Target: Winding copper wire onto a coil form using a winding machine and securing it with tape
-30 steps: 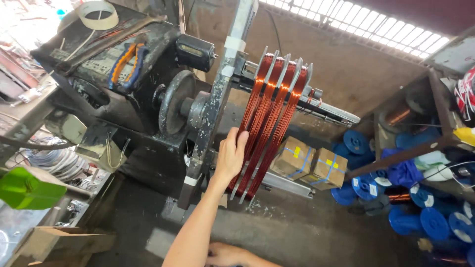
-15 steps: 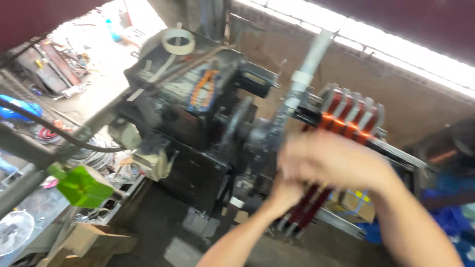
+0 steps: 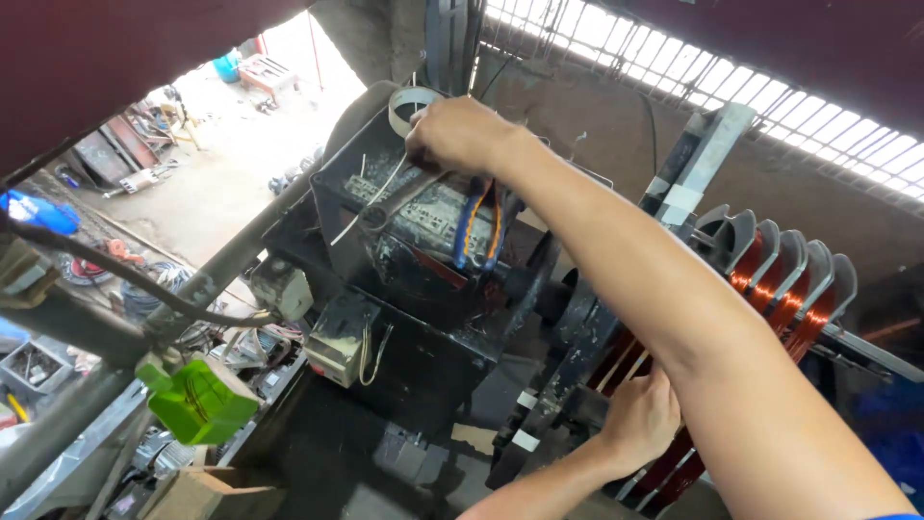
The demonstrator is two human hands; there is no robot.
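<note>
My right hand (image 3: 460, 133) reaches up to the open tray (image 3: 337, 197) on top of a black winding machine (image 3: 423, 289) and closes on the handles of grey metal pliers (image 3: 387, 204). A white tape roll (image 3: 408, 100) lies just left of that hand, and pliers with blue and orange handles (image 3: 478, 226) lie below it. Lower down, my left hand (image 3: 640, 421) grips the copper wire coils (image 3: 784, 299) wound on the stepped grey former (image 3: 770, 241). My right forearm crosses in front of the coils.
A slanted metal bar with white tape patches (image 3: 688, 178) stands by the former. A green plastic piece (image 3: 197, 400) hangs at lower left above a cardboard box (image 3: 207, 493). A grey switch box (image 3: 342, 337) is fixed to the machine's side. Clutter covers the bench at left.
My right hand has swung up from below to the machine's top tray and closed on the pliers. My left hand has stayed on the copper coils. The view has shifted left and up.
</note>
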